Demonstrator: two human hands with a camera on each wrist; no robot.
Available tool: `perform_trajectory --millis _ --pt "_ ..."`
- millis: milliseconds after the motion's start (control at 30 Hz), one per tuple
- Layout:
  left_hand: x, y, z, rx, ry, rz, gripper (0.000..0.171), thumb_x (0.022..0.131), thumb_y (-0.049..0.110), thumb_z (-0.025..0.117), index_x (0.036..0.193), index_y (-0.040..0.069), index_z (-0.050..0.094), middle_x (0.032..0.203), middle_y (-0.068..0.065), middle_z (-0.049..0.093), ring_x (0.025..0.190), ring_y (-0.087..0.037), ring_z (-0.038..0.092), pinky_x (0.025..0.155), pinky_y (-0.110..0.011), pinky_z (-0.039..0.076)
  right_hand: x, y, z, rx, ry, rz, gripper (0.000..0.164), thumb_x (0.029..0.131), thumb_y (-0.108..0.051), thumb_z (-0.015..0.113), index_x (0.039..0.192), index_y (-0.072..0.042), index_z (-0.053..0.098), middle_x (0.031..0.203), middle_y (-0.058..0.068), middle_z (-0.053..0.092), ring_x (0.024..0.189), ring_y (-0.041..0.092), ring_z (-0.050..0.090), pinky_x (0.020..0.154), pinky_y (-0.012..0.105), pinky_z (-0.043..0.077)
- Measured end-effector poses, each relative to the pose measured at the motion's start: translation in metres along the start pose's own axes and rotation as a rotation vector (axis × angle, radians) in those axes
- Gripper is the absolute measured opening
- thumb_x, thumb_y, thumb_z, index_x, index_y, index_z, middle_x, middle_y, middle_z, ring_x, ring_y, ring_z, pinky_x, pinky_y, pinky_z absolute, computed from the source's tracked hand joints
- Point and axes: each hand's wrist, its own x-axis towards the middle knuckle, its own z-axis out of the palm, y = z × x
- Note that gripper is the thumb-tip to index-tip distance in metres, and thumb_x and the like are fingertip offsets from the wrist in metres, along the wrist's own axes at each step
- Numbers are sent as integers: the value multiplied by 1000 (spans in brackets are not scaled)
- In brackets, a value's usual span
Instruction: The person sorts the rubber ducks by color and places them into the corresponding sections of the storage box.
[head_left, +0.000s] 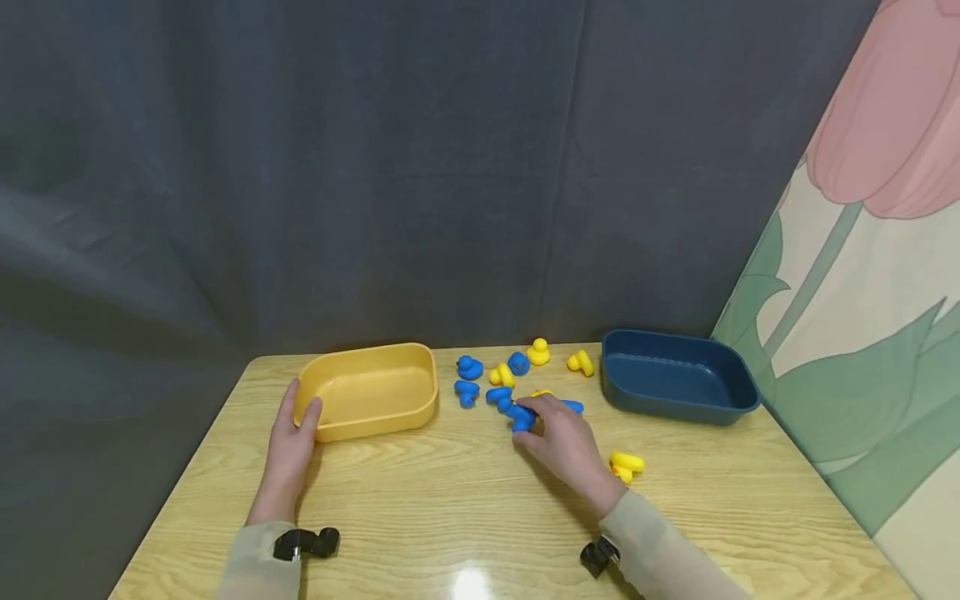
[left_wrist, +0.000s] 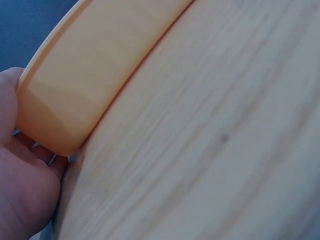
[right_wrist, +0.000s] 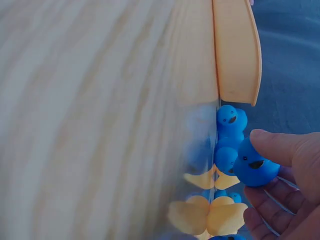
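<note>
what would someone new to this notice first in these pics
Probably the bright blue and yellow toy ducks scattered across the middle of the table, with the right hand pinching a blue one. On either side sit a yellow tray, gripped at its left end by the left hand, and a dark blue tray. The big pink flower on the right-hand wall also stands out.
</note>
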Motion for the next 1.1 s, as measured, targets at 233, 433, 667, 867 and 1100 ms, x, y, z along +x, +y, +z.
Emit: perform_trajectory --millis 233,433,667,867,1100 --pt "-2 1 0 -8 12 33 84 116 53 51 180 24 5 185 -13 8 170 -36 5 136 -55 7 3 -10 -7 71 6 -9 50 92 -18 94 137 -7 77 127 6 74 114 25 72 100 49 61" --pt "-2 1 -2 -8 10 41 83 116 54 51 180 25 7 184 -13 10 169 -36 7 136 -56 8 10 -21 -10 152 2 -14 49 93 -16 93 138 -8 77 129 5 74 116 24 72 104 48 60" --pt "-1 1 -3 -7 9 44 83 116 53 51 180 25 7 185 -12 8 169 -37 6 135 -58 8 23 -37 -2 236 -19 -3 47 95 -18 91 139 -8 76 132 3 74 121 24 70 107 49 57" --pt "2 -1 -5 -10 19 59 83 116 55 51 180 26 8 185 -11 9 169 -36 7 136 -56 9 37 -52 12 324 -38 -5 47 97 -20 89 140 -8 76 129 4 74 118 25 70 106 51 58" --pt "-2 -2 -3 -22 7 59 82 116 52 52 180 24 9 184 -13 10 169 -36 7 136 -55 9 48 -67 29 383 -89 2 50 99 -21 87 145 -6 72 138 7 72 122 30 68 106 52 57"
